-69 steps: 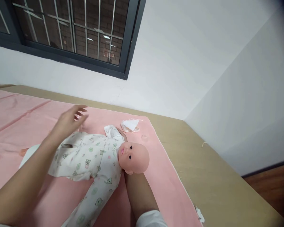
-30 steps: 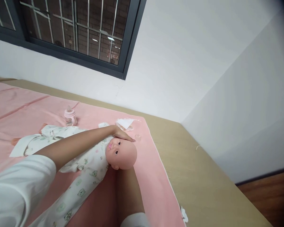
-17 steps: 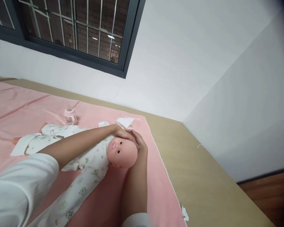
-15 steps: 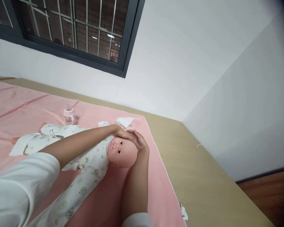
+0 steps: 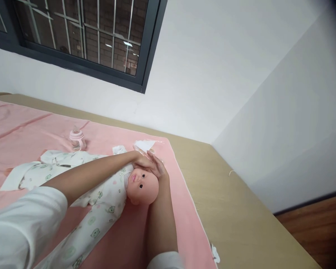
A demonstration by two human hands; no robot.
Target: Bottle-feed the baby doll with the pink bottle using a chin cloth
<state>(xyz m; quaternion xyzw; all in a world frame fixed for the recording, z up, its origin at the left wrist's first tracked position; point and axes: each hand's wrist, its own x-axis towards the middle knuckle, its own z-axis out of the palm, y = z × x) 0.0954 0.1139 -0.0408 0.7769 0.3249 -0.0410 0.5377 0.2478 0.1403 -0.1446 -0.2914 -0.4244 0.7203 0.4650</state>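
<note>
A baby doll (image 5: 100, 194) in a white printed sleepsuit lies on its back on a pink blanket (image 5: 30, 127), with its bare head (image 5: 144, 186) towards the right. My left hand (image 5: 140, 160) reaches across the doll's chest and curves over the far side of the head. My right hand (image 5: 159, 170) comes up from behind the head, fingers stretched and pressed against the crown and my left fingers. Both hands cup the head between them. My right forearm lies on the blanket below the head.
A small pink baby bottle (image 5: 75, 139) stands beyond the doll's body. A white folded cloth (image 5: 144, 145) lies near the blanket's far corner. The beige tabletop (image 5: 240, 216) runs right to the wall corner. A white scrap (image 5: 215, 256) sits at the blanket's edge.
My left hand has come from above the doll's torso to its head. My right hand has risen from under the head to its far side and met the left.
</note>
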